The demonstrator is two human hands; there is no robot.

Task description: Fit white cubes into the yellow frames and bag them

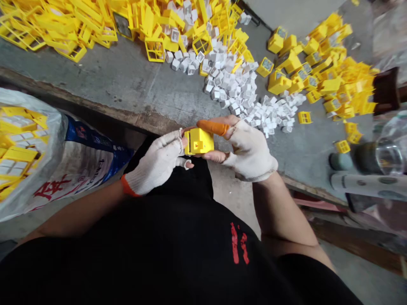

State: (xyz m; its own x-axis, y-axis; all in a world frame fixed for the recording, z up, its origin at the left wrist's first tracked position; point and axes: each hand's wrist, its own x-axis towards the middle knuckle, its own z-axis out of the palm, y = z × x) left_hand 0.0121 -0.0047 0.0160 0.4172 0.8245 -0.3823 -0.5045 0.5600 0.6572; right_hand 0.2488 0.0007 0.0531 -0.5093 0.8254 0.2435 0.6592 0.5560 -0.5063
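A small yellow plastic box (197, 142) is held between both my hands just in front of my body, at the near edge of the grey workbench (133, 84). My left hand (157, 163), in a white fingerless glove with an orange cuff, grips the box's left side. My right hand (246, 148), in a white glove with an orange rubber cot on one finger, holds the right side, that finger lying over the top. Beyond my hands lies a heap of small white cube caps (235, 89).
Piles of yellow plastic frames (95, 21) cover the bench's far left, and yellow boxes (324, 67) fill the right. A white sack (41, 161) of yellow parts stands at my left. A clear bottle (388, 152) and grey cylinders lie at the right edge.
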